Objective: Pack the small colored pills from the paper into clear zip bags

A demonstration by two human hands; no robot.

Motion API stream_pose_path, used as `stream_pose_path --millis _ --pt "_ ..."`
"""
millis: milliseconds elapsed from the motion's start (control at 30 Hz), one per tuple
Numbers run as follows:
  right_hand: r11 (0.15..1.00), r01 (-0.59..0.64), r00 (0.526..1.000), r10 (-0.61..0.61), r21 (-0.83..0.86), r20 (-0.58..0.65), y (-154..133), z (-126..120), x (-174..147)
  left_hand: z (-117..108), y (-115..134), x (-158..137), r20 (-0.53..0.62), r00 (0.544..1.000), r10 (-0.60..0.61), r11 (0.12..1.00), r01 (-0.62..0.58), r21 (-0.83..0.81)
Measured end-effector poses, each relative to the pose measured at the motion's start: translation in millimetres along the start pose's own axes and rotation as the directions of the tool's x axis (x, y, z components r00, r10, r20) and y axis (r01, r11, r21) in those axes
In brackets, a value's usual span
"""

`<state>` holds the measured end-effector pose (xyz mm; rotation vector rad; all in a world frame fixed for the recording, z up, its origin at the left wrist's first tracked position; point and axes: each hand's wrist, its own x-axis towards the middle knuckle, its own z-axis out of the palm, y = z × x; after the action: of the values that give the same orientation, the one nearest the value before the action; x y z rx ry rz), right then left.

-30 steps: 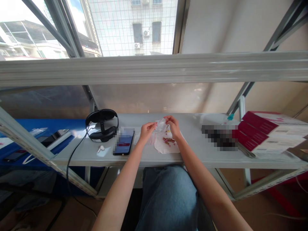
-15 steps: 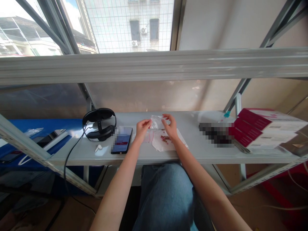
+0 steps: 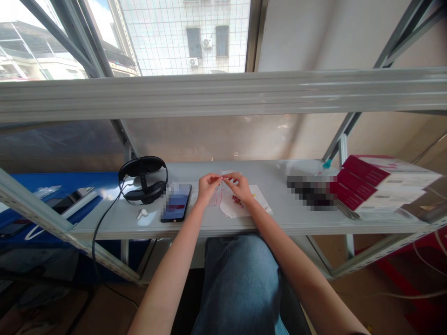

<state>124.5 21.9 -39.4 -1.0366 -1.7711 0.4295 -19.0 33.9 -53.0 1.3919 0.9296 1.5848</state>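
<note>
My left hand (image 3: 208, 186) pinches the edge of a small clear plastic bag (image 3: 226, 172). Fingertip to fingertip with it, my right hand (image 3: 238, 184) is closed on the same bag, and most of the bag is hidden behind the fingers. Below my right hand lies a sheet of white paper (image 3: 230, 210), with several small reddish-brown pieces (image 3: 237, 200) in a pile on it, too small to name. Another clear bag with a red-lined edge (image 3: 217, 198) lies flat between my forearms, partly over the paper's left side.
To the left are a phone (image 3: 176, 203), a white earbud (image 3: 142, 214) and a black headset (image 3: 144, 180) with a cable. Maroon-and-white boxes (image 3: 380, 184) are stacked at the right, beside a blurred-out dark item (image 3: 312, 193). A metal beam (image 3: 223, 95) crosses above the shelf (image 3: 279, 218).
My right hand has moved left and closed its fingers on the bag beside my left hand. The bag, spread out between the hands before, is now mostly covered by them.
</note>
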Motion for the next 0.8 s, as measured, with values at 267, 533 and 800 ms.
stream_pose_path --millis 267,533,800 --pt "0.997 -0.054 0.999 0.053 0.064 0.007 4.7 1.9 -0.7 1.0 1.5 -2.7 0.062 0.998 0.012 0.998 -0.016 0.066" --pt "0.997 -0.063 0.998 0.063 0.046 0.004 6.8 0.7 -0.8 1.6 -0.8 -2.3 0.072 0.996 0.054 0.979 -0.067 0.191" --pt "0.997 -0.06 0.998 0.06 0.05 0.005 5.0 0.2 -1.4 -0.7 -2.1 -2.2 0.087 0.99 0.111 0.961 -0.129 0.246"
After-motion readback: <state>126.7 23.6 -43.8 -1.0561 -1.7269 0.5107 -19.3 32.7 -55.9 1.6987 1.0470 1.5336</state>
